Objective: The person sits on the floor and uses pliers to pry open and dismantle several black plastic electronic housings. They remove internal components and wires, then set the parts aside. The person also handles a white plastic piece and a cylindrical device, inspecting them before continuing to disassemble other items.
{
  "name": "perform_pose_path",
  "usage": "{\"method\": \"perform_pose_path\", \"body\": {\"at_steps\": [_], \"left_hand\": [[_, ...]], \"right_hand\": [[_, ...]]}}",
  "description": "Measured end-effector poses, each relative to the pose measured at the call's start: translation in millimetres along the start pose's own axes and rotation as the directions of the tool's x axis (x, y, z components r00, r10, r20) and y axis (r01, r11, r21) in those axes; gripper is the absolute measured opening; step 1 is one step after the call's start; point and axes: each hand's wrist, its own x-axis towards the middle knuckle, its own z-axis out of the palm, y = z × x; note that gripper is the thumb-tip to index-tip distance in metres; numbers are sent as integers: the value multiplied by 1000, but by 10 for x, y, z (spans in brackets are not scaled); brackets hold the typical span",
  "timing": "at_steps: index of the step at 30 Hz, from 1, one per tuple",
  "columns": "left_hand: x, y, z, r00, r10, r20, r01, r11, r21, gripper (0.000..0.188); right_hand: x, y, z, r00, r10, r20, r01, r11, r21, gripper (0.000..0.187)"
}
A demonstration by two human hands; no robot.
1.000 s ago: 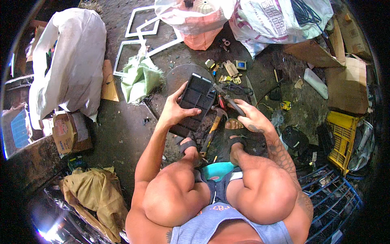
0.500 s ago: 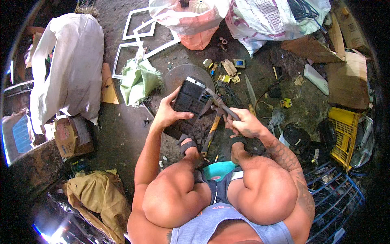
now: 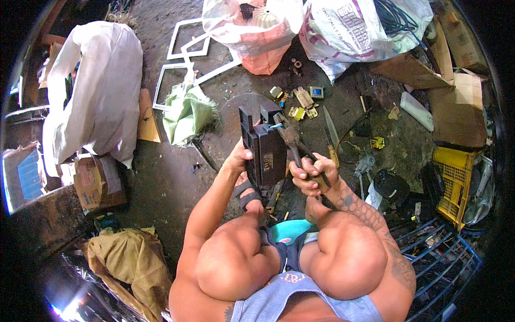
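Observation:
My left hand point(image 3: 241, 156) is closed round the near left edge of a black plastic casing point(image 3: 272, 156), which stands tilted up in front of my feet. Wrapped round the handles of a pair of dark pliers point(image 3: 291, 137) is my right hand point(image 3: 316, 174). The pliers' jaws meet the casing's upper right corner, where a small bit of blue shows. A yellow-handled tool point(image 3: 276, 194) lies on the ground below, mostly covered by the casing. Right of the pliers lies a knife point(image 3: 331, 129) with a pointed blade and wooden handle.
Small yellow and metal parts point(image 3: 303, 97) lie beyond the pliers. White frames point(image 3: 188, 24) and a pale green sack point(image 3: 185, 115) are at the far left. Large filled sacks point(image 3: 343, 35) stand at the back. A yellow crate point(image 3: 453, 182) and blue wire rack point(image 3: 440, 263) are on the right.
The casing has been tipped up from lying flatter, so its other side shows. My right hand has risen slightly with the pliers, whose two handles are now spread into view.

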Motion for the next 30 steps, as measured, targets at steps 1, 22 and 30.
{"method": "perform_pose_path", "body": {"at_steps": [1, 22, 30], "left_hand": [[0, 35, 42, 997, 15, -72, -13, 999, 30, 99], [-130, 485, 604, 866, 490, -94, 110, -4, 994, 100], [-132, 429, 144, 912, 340, -229, -70, 680, 730, 79]], "right_hand": [[-25, -65, 19, 996, -14, -88, 2, 992, -129, 11], [-159, -194, -142, 839, -486, -243, -505, -533, -679, 25], [-144, -299, 160, 881, -122, -456, -303, 596, -744, 5]]}}
